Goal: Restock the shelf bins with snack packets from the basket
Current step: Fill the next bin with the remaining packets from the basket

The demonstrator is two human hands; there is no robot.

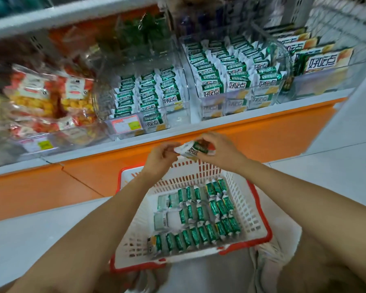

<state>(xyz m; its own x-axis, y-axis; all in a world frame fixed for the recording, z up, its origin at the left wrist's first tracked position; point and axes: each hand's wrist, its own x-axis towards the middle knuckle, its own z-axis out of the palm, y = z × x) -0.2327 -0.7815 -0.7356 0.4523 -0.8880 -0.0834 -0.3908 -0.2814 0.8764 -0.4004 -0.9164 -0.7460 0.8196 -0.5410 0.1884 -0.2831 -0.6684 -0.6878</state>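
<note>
The fingers [208,138] of the right hand [219,152] and of the left hand [160,158] are curled and pinched on a small bundle of snack packets [193,150], held between both hands just above the far rim of the basket [262,210]. This looks like squaring up the bundle before placing it. The next move calls for lifting it upright into the part-filled clear bin [179,115] ahead. Rows of packets [199,216] remain in the basket, which seems to rest on the pale floor [30,233] below the orange-fronted shelf [251,140].
</note>
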